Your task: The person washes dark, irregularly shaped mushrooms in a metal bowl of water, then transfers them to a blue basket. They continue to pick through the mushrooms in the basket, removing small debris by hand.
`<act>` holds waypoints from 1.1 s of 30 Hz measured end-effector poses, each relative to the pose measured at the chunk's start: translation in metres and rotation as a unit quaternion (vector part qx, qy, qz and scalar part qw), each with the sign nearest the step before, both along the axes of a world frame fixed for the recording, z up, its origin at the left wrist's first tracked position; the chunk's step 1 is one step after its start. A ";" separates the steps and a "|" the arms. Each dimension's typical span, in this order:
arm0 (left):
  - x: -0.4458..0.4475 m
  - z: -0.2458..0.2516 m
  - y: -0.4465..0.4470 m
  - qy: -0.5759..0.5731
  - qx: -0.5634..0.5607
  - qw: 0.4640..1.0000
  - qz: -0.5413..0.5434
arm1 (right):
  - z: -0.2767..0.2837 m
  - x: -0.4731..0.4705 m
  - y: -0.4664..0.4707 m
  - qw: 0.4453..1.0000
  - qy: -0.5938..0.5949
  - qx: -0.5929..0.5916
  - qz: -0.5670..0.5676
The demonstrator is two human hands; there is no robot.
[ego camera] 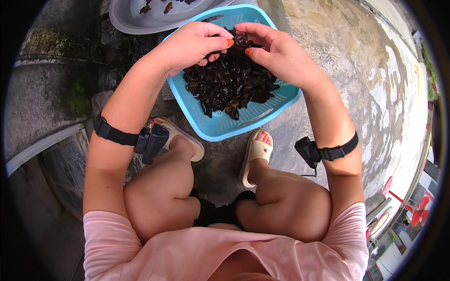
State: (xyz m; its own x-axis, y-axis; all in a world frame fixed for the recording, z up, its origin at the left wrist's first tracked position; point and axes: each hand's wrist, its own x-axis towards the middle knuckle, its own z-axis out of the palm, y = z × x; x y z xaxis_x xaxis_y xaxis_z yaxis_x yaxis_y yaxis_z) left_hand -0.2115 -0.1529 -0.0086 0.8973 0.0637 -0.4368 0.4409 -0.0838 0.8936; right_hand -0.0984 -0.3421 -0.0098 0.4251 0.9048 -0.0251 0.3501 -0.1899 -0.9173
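A light blue plastic basket (211, 131) stands on the ground before me, holding a heap of dark, wet wood ear mushrooms (228, 84). Over the heap's far side, my left hand (200, 44) has its thumb and forefinger brought together at a dark piece of wood ear. My right hand (276, 52) is curved around the other side of that piece (240, 39), thumb and fingers apart. Whether the right fingertips pinch it cannot be told. The undersides of both hands are hidden.
A grey metal basin (158, 26) with a few dark pieces lies beyond the basket at the upper left. My sandalled feet (258, 151) are close to the basket's near side. A raised edge (45, 145) runs along the left, and a red fan-like object (418, 212) is far right.
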 end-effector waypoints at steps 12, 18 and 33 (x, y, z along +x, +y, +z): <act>-0.010 -0.007 0.002 0.010 -0.171 0.983 0.071 | -0.007 0.003 0.008 0.988 0.154 -0.008 -0.027; -0.012 -0.006 0.002 -0.010 -0.148 0.986 0.082 | -0.007 -0.003 0.011 0.987 0.151 0.022 -0.045; -0.014 -0.009 0.003 -0.096 0.002 0.991 0.094 | -0.005 -0.010 0.014 0.995 -0.021 0.037 -0.091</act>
